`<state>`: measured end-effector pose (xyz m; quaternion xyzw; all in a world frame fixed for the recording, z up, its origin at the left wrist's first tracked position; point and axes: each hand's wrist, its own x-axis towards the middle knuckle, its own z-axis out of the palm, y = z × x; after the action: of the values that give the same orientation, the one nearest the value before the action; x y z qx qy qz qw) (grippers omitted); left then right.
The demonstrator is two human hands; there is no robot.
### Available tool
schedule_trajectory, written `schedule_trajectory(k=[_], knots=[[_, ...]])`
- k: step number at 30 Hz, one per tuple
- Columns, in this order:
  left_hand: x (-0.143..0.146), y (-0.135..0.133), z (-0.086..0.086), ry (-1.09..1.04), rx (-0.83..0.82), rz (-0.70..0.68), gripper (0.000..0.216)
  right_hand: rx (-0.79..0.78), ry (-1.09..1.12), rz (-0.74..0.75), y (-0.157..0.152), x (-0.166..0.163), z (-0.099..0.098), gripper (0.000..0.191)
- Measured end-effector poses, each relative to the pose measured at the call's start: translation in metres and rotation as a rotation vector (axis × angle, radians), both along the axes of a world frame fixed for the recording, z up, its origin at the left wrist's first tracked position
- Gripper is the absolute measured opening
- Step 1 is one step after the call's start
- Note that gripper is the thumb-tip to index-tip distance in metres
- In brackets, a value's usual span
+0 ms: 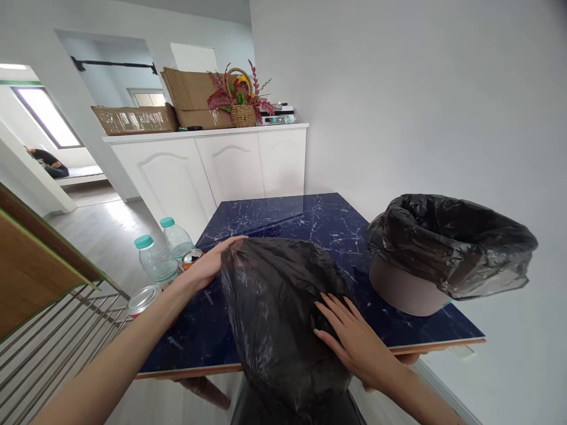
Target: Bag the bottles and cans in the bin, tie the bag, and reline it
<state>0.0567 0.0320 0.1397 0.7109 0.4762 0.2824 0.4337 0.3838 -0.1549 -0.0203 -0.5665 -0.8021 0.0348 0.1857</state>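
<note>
A black trash bag point(283, 319) spreads over the front edge of the dark blue marbled table point(274, 218) and hangs down toward me. What lies under or inside it, if anything, is hidden. At the bag's upper left corner, my left hand point(213, 260) is closed on the plastic. My right hand point(343, 327) lies on the bag's right side with its fingers spread. To the right stands a greyish bin point(403, 289), lined with another black bag point(465, 254) folded over its rim.
Two clear bottles with teal caps point(155, 260) and two drink cans point(144, 298) stand at the table's left edge. A metal rack point(57, 348) is at left. Behind are a white cabinet point(212, 165) with cardboard boxes point(137, 120) and a flower basket point(243, 115). A person point(51, 164) sits far off.
</note>
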Motion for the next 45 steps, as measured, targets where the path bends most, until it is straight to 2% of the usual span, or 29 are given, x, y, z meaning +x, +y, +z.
schedule_trajectory(k=[3,5,7,11,13,14,15,16,18,19,20,21,22,24,27,31,33,35,37,39,41,43,45], knots=[[0.012,-0.001,-0.005,-0.352,-0.311,0.062,0.049,0.021,-0.019,-0.033,-0.001,0.001,-0.005,0.062],[0.018,0.002,-0.007,-0.464,-0.376,0.182,0.043,0.051,-0.023,-0.050,0.000,0.001,-0.001,0.059],[0.021,0.005,-0.007,-0.486,-0.339,0.299,0.040,0.080,-0.006,-0.064,0.002,0.000,0.007,0.053],[0.022,0.007,-0.002,-0.441,-0.138,0.463,0.047,0.184,0.090,-0.128,0.013,0.003,0.027,0.042],[0.027,-0.001,0.002,-0.422,-0.003,0.523,0.052,0.249,0.103,-0.142,0.023,0.005,0.029,0.043],[0.031,-0.008,0.002,-0.365,0.111,0.504,0.053,0.259,0.089,-0.136,0.030,0.006,0.026,0.047],[0.035,-0.016,0.002,-0.262,0.251,0.426,0.052,0.249,0.067,-0.126,0.036,0.006,0.022,0.052],[0.040,-0.025,-0.001,-0.114,0.396,0.284,0.048,0.217,0.038,-0.115,0.043,0.006,0.016,0.058],[0.048,-0.041,-0.014,0.251,0.601,-0.110,0.042,0.127,-0.016,-0.106,0.054,0.006,0.002,0.071],[0.049,-0.046,-0.023,0.415,0.624,-0.293,0.043,0.082,-0.037,-0.110,0.058,0.006,-0.004,0.075],[0.048,-0.049,-0.034,0.530,0.594,-0.416,0.048,0.043,-0.052,-0.118,0.062,0.007,-0.009,0.077],[0.044,-0.048,-0.045,0.613,0.542,-0.474,0.055,0.012,-0.064,-0.129,0.064,0.009,-0.011,0.078],[0.038,-0.044,-0.055,0.679,0.491,-0.486,0.060,-0.007,-0.072,-0.143,0.065,0.011,-0.011,0.078],[0.025,-0.032,-0.069,0.776,0.440,-0.420,0.060,-0.006,-0.076,-0.173,0.065,0.016,-0.006,0.073],[0.016,-0.017,-0.075,0.815,0.474,-0.277,0.048,0.103,-0.029,-0.212,0.063,0.020,0.008,0.063],[0.046,-0.030,-0.080,0.696,0.578,-0.287,0.049,0.245,0.058,-0.150,0.068,0.013,0.017,0.054],[0.065,-0.041,-0.092,0.607,0.612,-0.318,0.058,0.214,0.039,-0.094,0.074,0.010,0.011,0.057],[0.075,-0.043,-0.108,0.608,0.581,-0.292,0.070,0.117,0.002,-0.092,0.080,0.012,0.002,0.068],[0.073,-0.034,-0.122,0.670,0.514,-0.211,0.075,0.008,-0.020,-0.119,0.083,0.017,-0.008,0.079],[0.062,-0.018,-0.129,0.719,0.465,-0.117,0.073,-0.056,-0.019,-0.141,0.083,0.024,-0.014,0.084],[0.050,-0.006,-0.126,0.738,0.451,-0.048,0.070,-0.070,-0.005,-0.146,0.082,0.029,-0.015,0.083],[0.041,-0.006,-0.116,0.733,0.466,-0.031,0.065,-0.073,0.014,-0.150,0.080,0.030,-0.015,0.081],[0.036,-0.024,-0.101,0.677,0.484,-0.131,0.056,-0.081,0.033,-0.156,0.079,0.031,-0.015,0.078]])
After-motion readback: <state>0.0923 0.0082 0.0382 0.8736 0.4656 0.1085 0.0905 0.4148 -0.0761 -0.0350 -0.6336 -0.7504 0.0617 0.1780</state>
